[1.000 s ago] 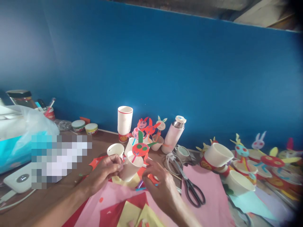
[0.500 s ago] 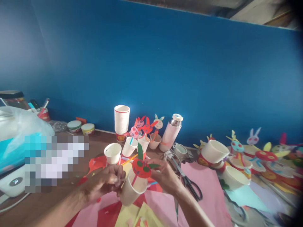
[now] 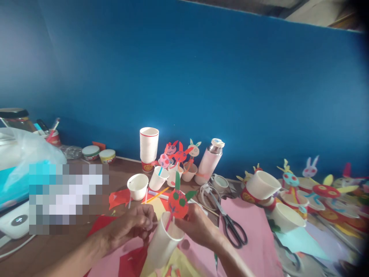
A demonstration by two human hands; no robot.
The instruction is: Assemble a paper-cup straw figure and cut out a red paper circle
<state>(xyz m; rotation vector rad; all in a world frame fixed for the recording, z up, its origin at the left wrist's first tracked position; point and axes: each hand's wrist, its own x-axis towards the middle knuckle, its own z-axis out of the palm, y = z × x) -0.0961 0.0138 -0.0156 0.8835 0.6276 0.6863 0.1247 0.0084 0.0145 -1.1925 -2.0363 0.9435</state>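
Left hand: thumb and fingertips are pinching a thin white straw beside the tilted cup. Right hand: fingers are meeting the cup's rim area behind the red face, their closure hidden. The face is standing above the cup; scissors are lying on pink paper.

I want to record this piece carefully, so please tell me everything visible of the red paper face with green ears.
The red face is flat, roundish, apparently paper, with two pointed green ears, green eye patches and dark drawn lines below. It faces the camera above the tilted white cup, on a pinkish-red strip that enters the cup. The right hand seems to touch the face's lower edge.
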